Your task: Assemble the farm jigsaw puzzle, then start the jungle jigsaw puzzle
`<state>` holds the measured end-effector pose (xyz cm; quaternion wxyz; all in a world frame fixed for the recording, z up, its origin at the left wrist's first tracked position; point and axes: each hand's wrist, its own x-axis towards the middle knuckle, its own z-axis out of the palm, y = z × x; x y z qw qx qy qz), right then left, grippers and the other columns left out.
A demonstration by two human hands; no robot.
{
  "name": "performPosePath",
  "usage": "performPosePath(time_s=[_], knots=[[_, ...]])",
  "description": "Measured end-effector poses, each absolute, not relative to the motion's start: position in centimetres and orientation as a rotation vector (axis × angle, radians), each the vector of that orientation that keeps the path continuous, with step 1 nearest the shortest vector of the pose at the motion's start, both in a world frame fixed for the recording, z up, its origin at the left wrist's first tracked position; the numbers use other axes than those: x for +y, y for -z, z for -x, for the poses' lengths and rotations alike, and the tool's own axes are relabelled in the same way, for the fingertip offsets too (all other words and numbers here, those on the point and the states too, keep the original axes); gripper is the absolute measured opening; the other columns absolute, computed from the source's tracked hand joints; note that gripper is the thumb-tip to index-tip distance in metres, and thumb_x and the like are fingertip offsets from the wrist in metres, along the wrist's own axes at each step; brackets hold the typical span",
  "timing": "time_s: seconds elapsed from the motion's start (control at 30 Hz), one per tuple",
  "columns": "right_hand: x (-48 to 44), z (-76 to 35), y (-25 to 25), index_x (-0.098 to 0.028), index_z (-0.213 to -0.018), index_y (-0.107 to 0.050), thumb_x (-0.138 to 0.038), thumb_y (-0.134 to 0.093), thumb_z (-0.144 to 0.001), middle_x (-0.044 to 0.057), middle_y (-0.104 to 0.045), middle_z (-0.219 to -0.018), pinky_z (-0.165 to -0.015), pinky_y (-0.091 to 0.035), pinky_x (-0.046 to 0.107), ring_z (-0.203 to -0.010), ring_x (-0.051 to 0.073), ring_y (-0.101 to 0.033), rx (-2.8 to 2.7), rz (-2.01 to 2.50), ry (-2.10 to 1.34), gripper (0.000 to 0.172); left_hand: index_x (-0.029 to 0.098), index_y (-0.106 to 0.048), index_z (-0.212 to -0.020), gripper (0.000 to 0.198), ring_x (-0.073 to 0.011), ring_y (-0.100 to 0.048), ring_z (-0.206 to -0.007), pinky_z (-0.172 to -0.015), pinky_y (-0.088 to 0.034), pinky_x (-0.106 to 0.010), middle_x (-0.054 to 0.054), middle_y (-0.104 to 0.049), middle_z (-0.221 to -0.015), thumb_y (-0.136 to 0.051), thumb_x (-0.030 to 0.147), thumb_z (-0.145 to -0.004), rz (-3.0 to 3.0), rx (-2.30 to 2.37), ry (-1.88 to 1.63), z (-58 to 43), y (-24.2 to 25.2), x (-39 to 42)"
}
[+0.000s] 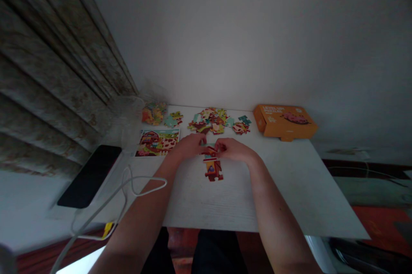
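So the white cable [128, 188] is looping right up against the left forearm at the near edge of the table [289, 188], and honestly that's what's worrying me most: it's running off toward the dark phone [92, 175] lying on the left, so one careless elbow swing could be dragging it around. Further out, the left hand [189, 145] and right hand [233, 149] are meeting mid-table, fingers pinched in narrow on a small puzzle piece [210, 150] sitting at the top of a short joined strip [213, 167]. The strip is lying flat on bare tabletop with nothing bracing it, so I'm thinking any sideways push while pressing down could be popping the lower joints apart or skewing the whole thing. The light is also looking pretty dim, which is making tab shapes hard to read, so forcing a wrong fit seems possible. The loose pile [214, 120] is sitting just behind the knuckles, near enough to get scattered by a reach. The picture card [157, 142] and orange box [285, 121] are lying well clear.
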<state>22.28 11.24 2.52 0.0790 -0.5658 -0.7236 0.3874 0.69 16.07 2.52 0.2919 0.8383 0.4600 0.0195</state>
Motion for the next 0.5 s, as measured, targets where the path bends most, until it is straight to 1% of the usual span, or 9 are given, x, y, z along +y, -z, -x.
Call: performPosePath(time_s=[0.07, 0.13, 0.5], knots=[[11.41, -22.27, -2.14, -0.019, -0.088, -0.068, -0.023, -0.073, -0.081, -0.001, -0.067, -0.081, -0.061, -0.036, 0.023, -0.071, 0.013, -0.056, -2.155, 1.725, -1.105, 0.010, 0.022, -0.068, -0.105, 0.032, -0.0206, -0.065, -0.083, -0.067, -0.041, -0.027, -0.003, -0.070, -0.094, -0.070, 0.047, -0.083, -2.237, 1.230, -0.034, -0.69, -2.60, 16.02], [11.50, -22.14, -1.92, -0.019, -0.087, -0.067, -0.025, -0.075, -0.081, -0.001, -0.067, -0.081, -0.061, -0.035, 0.023, -0.072, 0.014, -0.056, -2.164, 1.766, -1.055, 0.011, 0.023, -0.068, -0.106, 0.033, -0.0204, -0.065, -0.084, -0.068, -0.041, -0.027, -0.003, -0.070, -0.095, -0.071, 0.046, -0.082, -2.234, 1.229, -0.013, -0.71, -2.71, 15.96], [11.26, -21.34, -2.69, -0.022, -0.089, -0.071, -0.026, -0.072, -0.085, 0.001, -0.074, -0.087, -0.065, -0.037, 0.024, -0.078, 0.016, -0.063, -2.257, 1.817, -1.013, 0.006, 0.025, -0.067, -0.107, 0.035, -0.0206, -0.065, -0.084, -0.065, -0.039, -0.027, -0.002, -0.070, -0.092, -0.076, 0.043, -0.078, -2.209, 1.213, -0.006, -0.84, -2.92, 15.87]])
